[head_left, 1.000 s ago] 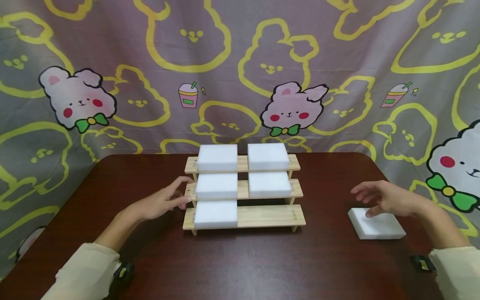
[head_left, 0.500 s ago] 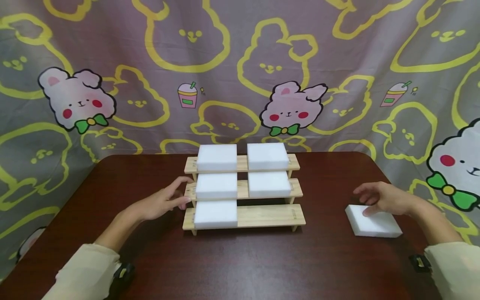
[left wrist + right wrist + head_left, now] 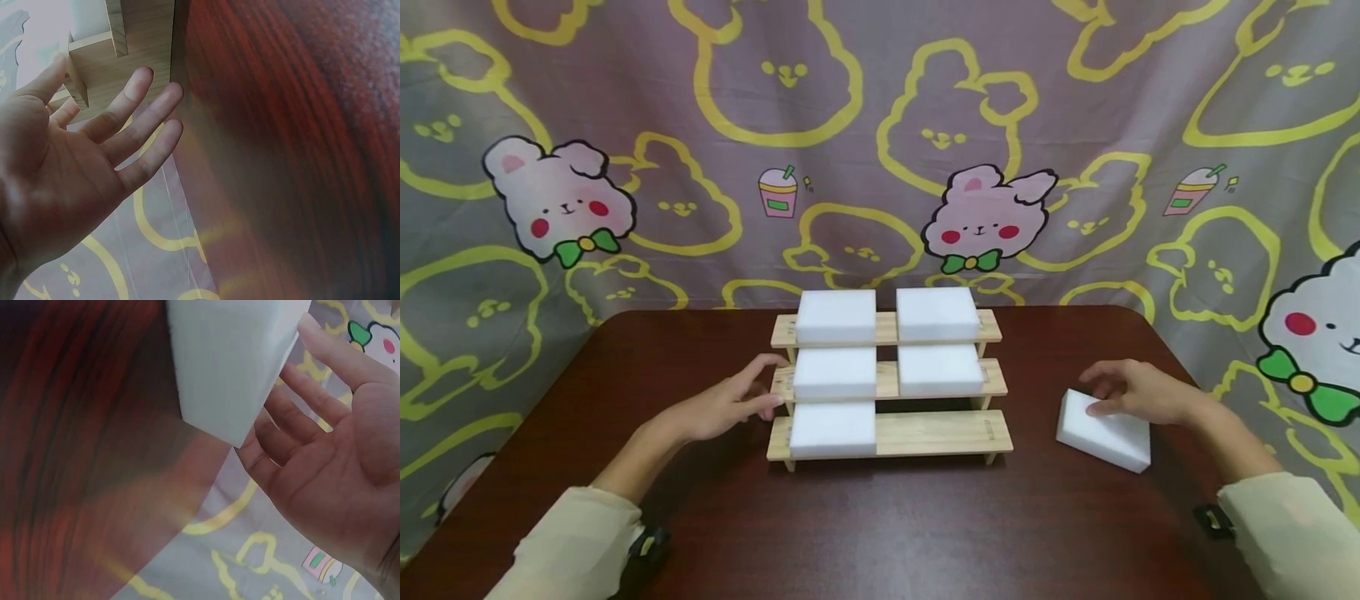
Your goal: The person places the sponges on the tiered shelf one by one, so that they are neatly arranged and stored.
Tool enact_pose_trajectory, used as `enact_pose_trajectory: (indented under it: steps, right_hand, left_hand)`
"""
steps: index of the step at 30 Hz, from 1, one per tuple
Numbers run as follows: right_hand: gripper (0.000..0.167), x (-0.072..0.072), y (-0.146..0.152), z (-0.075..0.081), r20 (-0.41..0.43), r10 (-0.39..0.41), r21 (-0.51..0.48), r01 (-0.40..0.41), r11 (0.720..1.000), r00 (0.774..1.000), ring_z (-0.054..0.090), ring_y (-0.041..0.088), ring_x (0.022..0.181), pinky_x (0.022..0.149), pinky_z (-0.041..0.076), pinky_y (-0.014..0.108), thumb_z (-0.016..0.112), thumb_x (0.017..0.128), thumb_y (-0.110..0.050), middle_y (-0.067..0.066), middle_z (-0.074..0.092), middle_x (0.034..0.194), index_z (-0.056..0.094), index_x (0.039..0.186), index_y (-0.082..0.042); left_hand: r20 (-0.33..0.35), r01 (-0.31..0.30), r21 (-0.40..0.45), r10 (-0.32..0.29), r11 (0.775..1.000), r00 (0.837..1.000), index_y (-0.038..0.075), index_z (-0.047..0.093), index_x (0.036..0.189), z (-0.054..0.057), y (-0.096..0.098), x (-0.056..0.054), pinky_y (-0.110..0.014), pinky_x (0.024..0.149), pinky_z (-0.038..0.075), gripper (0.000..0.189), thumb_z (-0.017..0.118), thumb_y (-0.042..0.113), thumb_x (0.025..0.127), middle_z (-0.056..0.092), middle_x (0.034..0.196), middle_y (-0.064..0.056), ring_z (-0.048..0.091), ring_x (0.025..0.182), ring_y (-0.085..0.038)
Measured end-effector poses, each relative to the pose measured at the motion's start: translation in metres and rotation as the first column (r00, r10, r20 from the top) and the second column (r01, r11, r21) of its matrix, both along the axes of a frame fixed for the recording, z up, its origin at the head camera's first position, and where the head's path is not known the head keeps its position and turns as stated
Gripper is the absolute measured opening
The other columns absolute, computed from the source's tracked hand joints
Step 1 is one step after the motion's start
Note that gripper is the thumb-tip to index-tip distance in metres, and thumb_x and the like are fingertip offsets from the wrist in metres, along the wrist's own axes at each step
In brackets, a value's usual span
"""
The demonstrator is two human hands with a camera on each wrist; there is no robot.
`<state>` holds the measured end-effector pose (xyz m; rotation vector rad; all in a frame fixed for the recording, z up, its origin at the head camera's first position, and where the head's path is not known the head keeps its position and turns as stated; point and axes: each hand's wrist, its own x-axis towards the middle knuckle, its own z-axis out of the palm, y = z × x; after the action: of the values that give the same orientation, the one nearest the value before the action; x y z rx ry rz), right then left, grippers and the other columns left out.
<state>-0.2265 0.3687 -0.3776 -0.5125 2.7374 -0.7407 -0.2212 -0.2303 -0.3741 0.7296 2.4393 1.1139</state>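
A three-tier wooden display stand (image 3: 943, 431) stands mid-table with white foam blocks on it. Two lie on the top step, two on the middle one, and a single block (image 3: 832, 428) sits on the left of the lowest step. My left hand (image 3: 727, 404) holds the left end of the middle step between thumb and index finger; its other fingers (image 3: 147, 156) extend away from the wood. Right of the stand, my right hand (image 3: 1150, 393) pinches another white foam block (image 3: 1105, 429), thumb on its upper face and fingers at its far side. The block lies turned at an angle.
The dark reddish-brown table (image 3: 880, 533) extends around the stand. Behind it hangs a grey curtain (image 3: 850, 125) with yellow outlines and cartoon bears. Dark wrist-worn devices show by both sleeves.
My right hand has moved left toward the stand, bringing the foam block along and turning it. My left hand keeps its hold on the stand.
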Motion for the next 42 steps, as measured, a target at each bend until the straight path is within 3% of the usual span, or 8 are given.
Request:
enact_pose_trajectory:
  steps: [7, 17, 25, 33, 42]
  right_hand:
    - [0.043, -0.010, -0.022, -0.004, -0.131, 0.027, 0.014, -0.026, 1.000, 0.991, 0.062, 0.014, 0.082, 0.066, 0.049, 0.030, 0.084, 0.087, -0.021, 0.001, 0.071, 0.094, 0.067, 0.119, 0.003]
    - [0.031, -0.018, -0.052, -0.013, -0.285, -0.001, 0.007, 0.003, 1.000, 0.959, 0.067, 0.019, 0.082, 0.067, 0.050, 0.035, 0.081, 0.090, -0.013, 0.007, 0.074, 0.093, 0.068, 0.114, 0.002]
    - [0.030, -0.010, -0.056, -0.008, -0.361, -0.046, -0.062, 0.026, 0.998, 0.932, 0.065, 0.018, 0.080, 0.067, 0.051, 0.033, 0.083, 0.088, -0.008, 0.003, 0.072, 0.090, 0.070, 0.113, 0.001]
    - [0.042, 0.006, -0.042, -0.004, -0.368, -0.043, -0.045, 0.028, 0.999, 0.929, 0.065, 0.020, 0.087, 0.074, 0.053, 0.037, 0.090, 0.083, -0.020, 0.002, 0.071, 0.095, 0.071, 0.115, -0.003]
    - [0.056, 0.015, -0.027, -0.006, -0.351, 0.002, -0.021, -0.010, 1.000, 0.936, 0.063, 0.017, 0.088, 0.071, 0.051, 0.033, 0.097, 0.073, -0.029, 0.000, 0.070, 0.100, 0.070, 0.117, -0.007]
  left_hand:
    - [0.003, -0.009, -0.006, 0.009, 1.000, 1.000, 0.009, 0.025, 0.151, -0.001, 0.000, -0.001, -0.045, 0.076, 0.050, 0.053, 0.054, 0.025, 0.110, 0.066, 0.093, -0.014, 0.063, 0.093, -0.030]
    - [0.004, -0.010, -0.007, 0.010, 1.000, 1.000, 0.009, 0.024, 0.152, -0.001, 0.001, -0.001, -0.045, 0.076, 0.050, 0.054, 0.055, 0.024, 0.110, 0.067, 0.093, -0.013, 0.063, 0.093, -0.029]
    - [-0.003, -0.016, -0.015, 0.016, 1.000, 1.000, 0.010, 0.025, 0.150, -0.002, 0.001, -0.001, -0.045, 0.076, 0.050, 0.052, 0.055, 0.025, 0.110, 0.067, 0.092, -0.014, 0.064, 0.092, -0.029]
    - [-0.009, -0.019, -0.023, 0.018, 1.000, 1.000, 0.010, 0.025, 0.151, -0.003, 0.000, -0.002, -0.046, 0.077, 0.049, 0.052, 0.054, 0.027, 0.110, 0.066, 0.092, -0.014, 0.063, 0.093, -0.030]
    - [-0.008, -0.014, -0.015, 0.014, 1.000, 1.000, 0.010, 0.025, 0.151, -0.003, 0.000, -0.001, -0.045, 0.076, 0.050, 0.053, 0.054, 0.025, 0.110, 0.067, 0.093, -0.014, 0.064, 0.093, -0.028]
